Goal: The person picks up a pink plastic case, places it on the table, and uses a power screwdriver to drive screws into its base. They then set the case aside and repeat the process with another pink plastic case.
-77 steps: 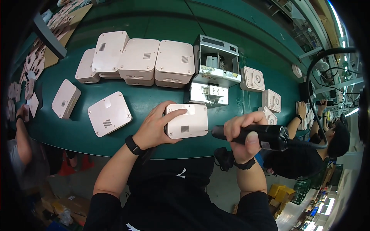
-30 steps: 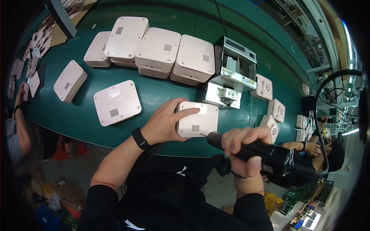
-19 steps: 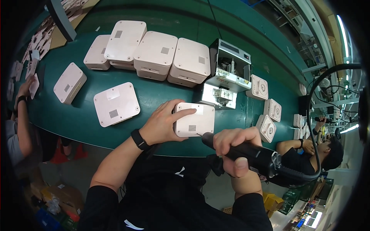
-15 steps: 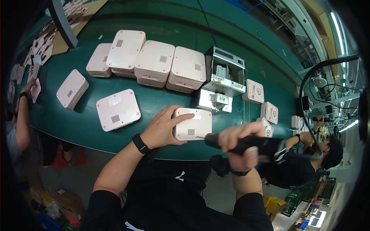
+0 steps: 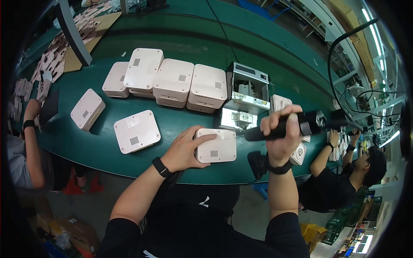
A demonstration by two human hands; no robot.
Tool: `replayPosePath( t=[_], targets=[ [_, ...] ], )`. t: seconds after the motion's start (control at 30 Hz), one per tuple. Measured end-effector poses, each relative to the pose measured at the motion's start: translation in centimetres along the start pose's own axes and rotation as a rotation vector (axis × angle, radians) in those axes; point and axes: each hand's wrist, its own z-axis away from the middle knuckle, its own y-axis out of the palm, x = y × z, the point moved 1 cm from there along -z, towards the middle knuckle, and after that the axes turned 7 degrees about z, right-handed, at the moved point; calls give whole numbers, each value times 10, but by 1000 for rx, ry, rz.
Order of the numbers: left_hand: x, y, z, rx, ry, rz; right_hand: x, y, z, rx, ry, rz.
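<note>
My left hand [image 5: 184,148] grips the left side of a white square box [image 5: 223,149] lying flat near the table's front edge. The thumb presses along one side and a finger lies across its top, which has a small dark grille and screw holes at the corners. In my right hand [image 5: 282,134] is a black electric screwdriver [image 5: 310,123], raised over the table and lying nearly level, its front end pointing left. The bit does not show clearly. Just beyond that front end stands a metal screw feeder [image 5: 247,101] with an open top.
Several stacked white boxes [image 5: 173,79] stand behind my left hand. Two single boxes [image 5: 137,132] lie to the left. White parts with round openings [image 5: 282,103] sit right of the feeder. A cable [image 5: 331,64] hangs at right. Co-workers [image 5: 348,176] work at both sides.
The screwdriver has lifted off the box and moved up and right, toward the feeder. My left hand still holds the box. The whole view has shifted slightly.
</note>
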Motion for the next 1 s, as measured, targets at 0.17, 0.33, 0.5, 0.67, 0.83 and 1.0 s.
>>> replayPosePath(
  t=[0.17,0.33,0.5,0.67,0.83,1.0],
  targets=[
    [-1,-1,-3,-1,1,-2,29,33,33,173,7,-141],
    [2,-1,-2,-15,22,10,45,61,53,223,163,-82],
    [2,1,0,-20,27,13,43,69,58,270,237,-66],
    [4,1,0,-41,74,2,29,68,60,342,238,-37],
    [8,5,0,-55,110,0,27,66,64,476,201,41],
    [11,8,2,-70,94,16,28,70,66,522,180,60]
  ],
)
